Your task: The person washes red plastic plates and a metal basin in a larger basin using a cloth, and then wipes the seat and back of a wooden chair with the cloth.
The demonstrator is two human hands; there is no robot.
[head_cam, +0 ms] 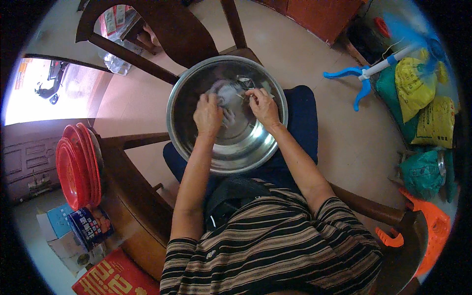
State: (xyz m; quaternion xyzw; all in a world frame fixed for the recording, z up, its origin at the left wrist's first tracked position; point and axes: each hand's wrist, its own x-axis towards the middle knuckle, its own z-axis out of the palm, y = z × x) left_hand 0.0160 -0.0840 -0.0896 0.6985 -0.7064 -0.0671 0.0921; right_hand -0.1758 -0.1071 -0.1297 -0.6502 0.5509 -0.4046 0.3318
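A large round stainless-steel basin (236, 164) rests over the person's lap and against the seat of a wooden chair. My left hand (209, 112) is inside its left part, fingers bent and blurred, and what they hold, if anything, cannot be made out. On the right, my right hand (263, 107) has its thumb and forefinger pinched together at a small pale piece, too small to name. Several small whitish and dark scraps (246, 82) lie at the basin's far side, just beyond the right fingers. Reflections on the metal blur the view of its bottom.
A dark wooden chair (177, 29) stands beyond the basin. Red plastic plates (75, 166) are stacked at left, above a printed blue tin (90, 225). At right are a blue-and-white stand (379, 68), yellow bags (415, 84), a green bag (424, 173) and an orange plastic stool (437, 228).
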